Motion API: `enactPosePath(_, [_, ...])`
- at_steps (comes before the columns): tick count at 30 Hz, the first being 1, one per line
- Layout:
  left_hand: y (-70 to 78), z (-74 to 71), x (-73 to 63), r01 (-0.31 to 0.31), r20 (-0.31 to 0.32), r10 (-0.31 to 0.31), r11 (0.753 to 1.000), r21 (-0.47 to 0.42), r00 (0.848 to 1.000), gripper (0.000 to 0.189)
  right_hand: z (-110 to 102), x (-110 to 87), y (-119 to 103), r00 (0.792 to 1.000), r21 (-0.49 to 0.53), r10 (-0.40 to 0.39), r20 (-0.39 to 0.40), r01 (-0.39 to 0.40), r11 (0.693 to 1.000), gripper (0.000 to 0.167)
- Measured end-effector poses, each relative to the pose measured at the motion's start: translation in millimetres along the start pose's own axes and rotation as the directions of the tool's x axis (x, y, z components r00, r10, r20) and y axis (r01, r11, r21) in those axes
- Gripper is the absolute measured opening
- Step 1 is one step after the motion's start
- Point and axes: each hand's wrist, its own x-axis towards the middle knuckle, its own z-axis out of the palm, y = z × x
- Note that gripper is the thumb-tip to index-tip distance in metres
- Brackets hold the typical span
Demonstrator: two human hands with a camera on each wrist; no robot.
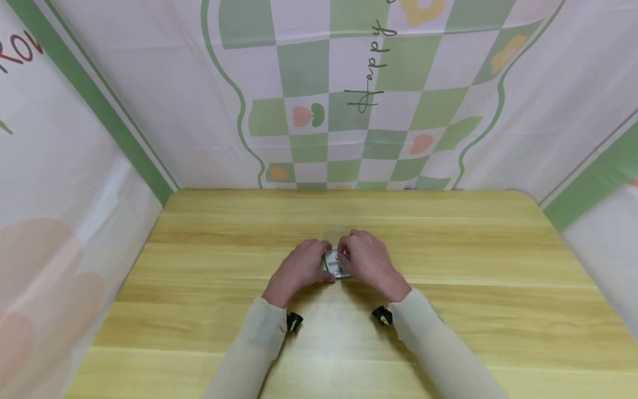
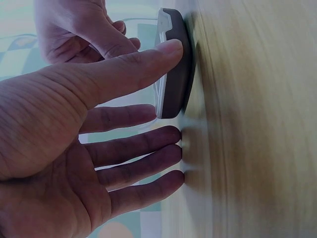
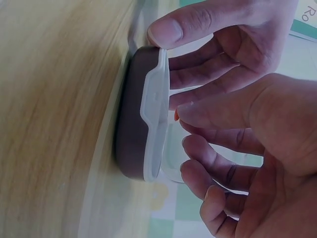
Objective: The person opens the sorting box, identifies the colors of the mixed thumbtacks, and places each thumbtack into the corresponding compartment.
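A small dark brown case [image 1: 333, 268] with a white, compartmented inside and a clear raised lid [image 1: 336, 235] lies on the table. Small items show in its compartments in the head view. My left hand [image 1: 303, 265] grips the case from the left, thumb on its near side [image 2: 176, 82] and index finger at the far side, the other fingertips down by the tabletop. Just above the open case [image 3: 132, 119], my right hand [image 1: 370, 259] pinches a small orange piece [image 3: 176, 115] between thumb and index finger; most of that piece is hidden by the fingertips.
The wooden table [image 1: 199, 310] reaches to a cloth backdrop [image 1: 349, 100] with green checks behind, and cloth hangs at both sides. Black wrist devices [image 1: 294, 322] sit at the cuffs of the light sleeves [image 1: 423, 327].
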Motion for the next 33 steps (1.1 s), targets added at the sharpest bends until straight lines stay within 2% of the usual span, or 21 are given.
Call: enactPosePath(33, [1.1,-1.4,-0.4,0.004,0.001,-0.004,1.000,0.029,1.000,0.050,5.3,3.6,-2.2,1.000,-0.011,0.019,0.017,-0.018,1.000,0.003])
